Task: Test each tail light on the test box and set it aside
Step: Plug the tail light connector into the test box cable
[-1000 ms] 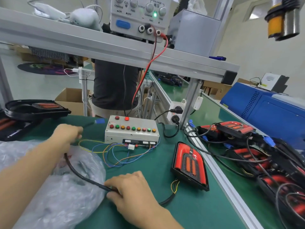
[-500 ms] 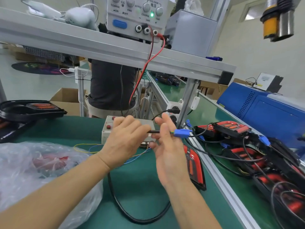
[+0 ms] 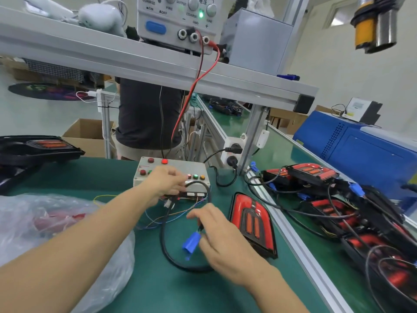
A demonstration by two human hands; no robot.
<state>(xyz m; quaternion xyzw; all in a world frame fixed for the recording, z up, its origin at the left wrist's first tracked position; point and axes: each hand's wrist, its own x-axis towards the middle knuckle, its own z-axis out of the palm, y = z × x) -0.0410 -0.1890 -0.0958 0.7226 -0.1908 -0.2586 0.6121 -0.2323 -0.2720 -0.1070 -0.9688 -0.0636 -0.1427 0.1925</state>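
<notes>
Red tail light [image 3: 252, 224] beside right hand [image 3: 222, 241].

Test box [image 3: 144, 169]: middle buttons hidden behind left hand [image 3: 168, 182]. Plastic bag [image 3: 40, 224]: cut off at left edge, contents blurred.

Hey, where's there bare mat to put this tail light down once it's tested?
Bare green mat lies between the plastic bag and the tail light, and left of the test box. Right of the rail, lights and cables crowd the surface.
</notes>
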